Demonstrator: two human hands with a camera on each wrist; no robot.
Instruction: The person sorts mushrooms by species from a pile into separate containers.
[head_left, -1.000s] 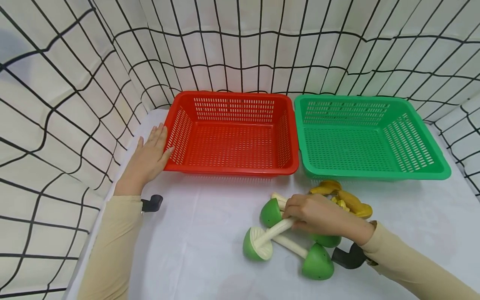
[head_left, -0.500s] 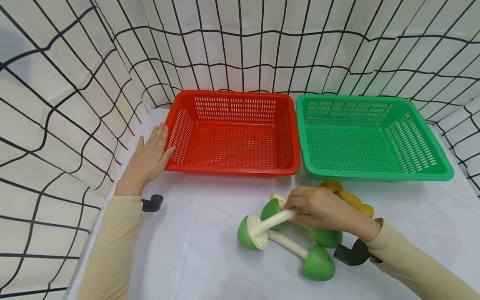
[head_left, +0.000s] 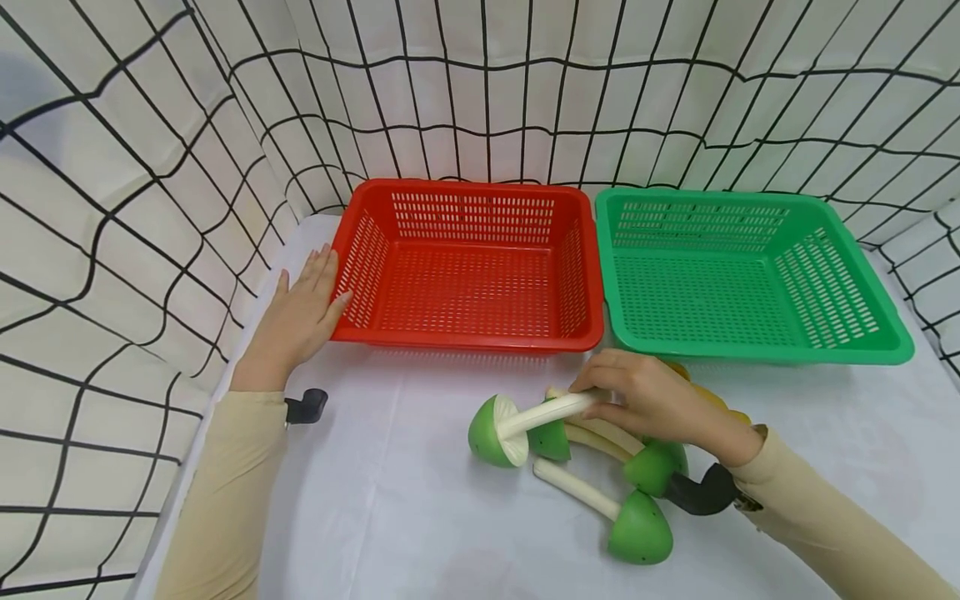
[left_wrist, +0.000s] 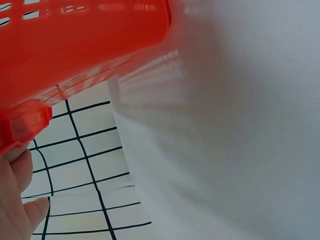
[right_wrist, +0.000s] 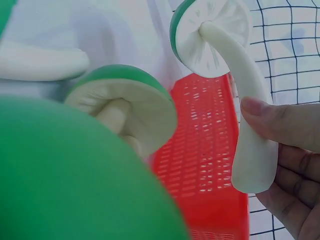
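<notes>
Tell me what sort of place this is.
Likely a staged, booth-like workspace: a white-covered surface, a white backdrop crossed by black lines behind and beside it, and a red basket next to a green basket.

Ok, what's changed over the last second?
The right hand, already gripping one green-capped, white-stemmed mushroom, has moved it forward, toward the perforated red plastic basket. In the head view, its cap no longer overlaps the front green-capped mushroom. Nothing was let go. The left hand stays at the basket's left rim.
</notes>
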